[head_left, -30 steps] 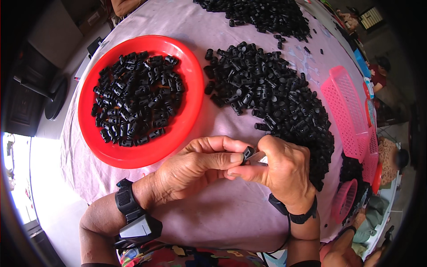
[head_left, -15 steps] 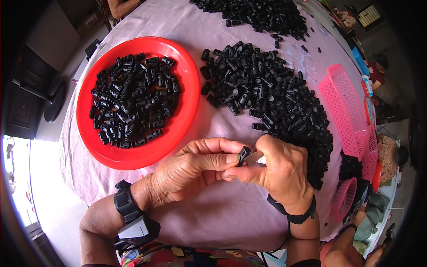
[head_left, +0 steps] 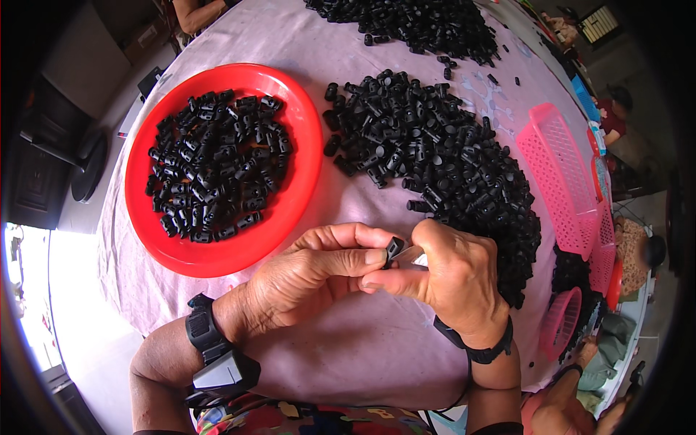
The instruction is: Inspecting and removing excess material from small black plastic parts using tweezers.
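Note:
Between the thumb and fingers of my left hand is a small black plastic cord lock, tilted, with a slot in its side. My right hand is closed on a small knife; its thin blade touches or nearly touches the cord lock, and the handle is mostly hidden by the fingers. Beyond my left hand lies a round red plastic tray holding many black cord locks. A large heap of similar black pieces spreads past my right hand on the pink cloth.
Another black heap lies at the far edge of the pink tablecloth. Pink plastic baskets stand on the right, with a smaller pink basket nearer. Other people sit around the table. Black straps circle both my wrists.
My hands, with the cord lock and knife, have shifted very slightly left. The cord lock leans a little more, and the grips look the same.

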